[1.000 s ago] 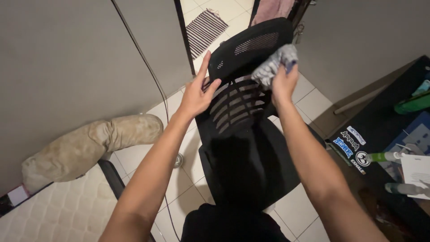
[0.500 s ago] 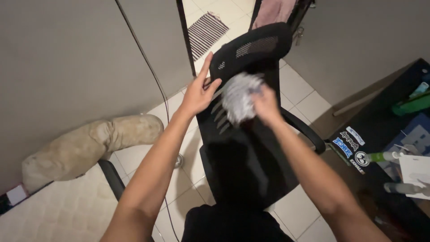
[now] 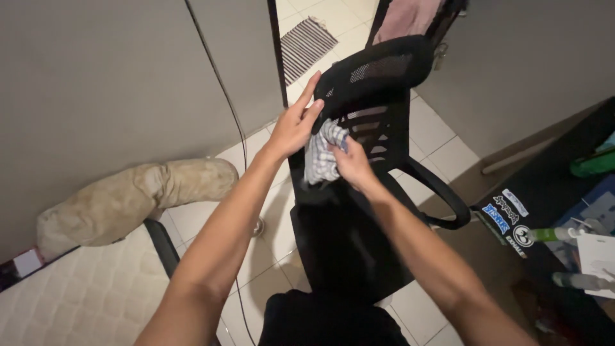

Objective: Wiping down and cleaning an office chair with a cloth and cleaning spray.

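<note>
Under the right hand [image 3: 351, 163]: grey-and-white checked cloth [image 3: 320, 157], bunched, pressed against the slatted backrest of the black office chair [image 3: 378, 128]. Right hand fingers clamped on the cloth's right edge, cloth hanging down and to its left.

Left hand [image 3: 296, 125] just above and left of the cloth, fingers straight and together, flat on the chair's left frame edge below the mesh headrest [image 3: 378, 70]. Not gripping anything, just bracing. Fingertips touch the headrest's lower left corner. The two hands sit close, the cloth between them.

Chair seat [image 3: 346, 243] lies below both hands, toward the person. Armrest [image 3: 442, 198] curves out to the right of the right forearm.

Left of the left arm: grey wall panel [image 3: 96, 83] with a thin dark cable [image 3: 224, 96] running down it; a beige bolster pillow [image 3: 128, 202] on the tiled floor [image 3: 429, 128]; a quilted white mattress [image 3: 83, 301] below that.

Beyond the hands, past the headrest: striped mat [image 3: 307, 38] on the floor and pinkish fabric [image 3: 407, 16] hung over something dark.

Far right of the right arm: dark counter [image 3: 544, 186] with stickers on its edge, bottles [image 3: 557, 234] and white paper [image 3: 599, 256] on it.
</note>
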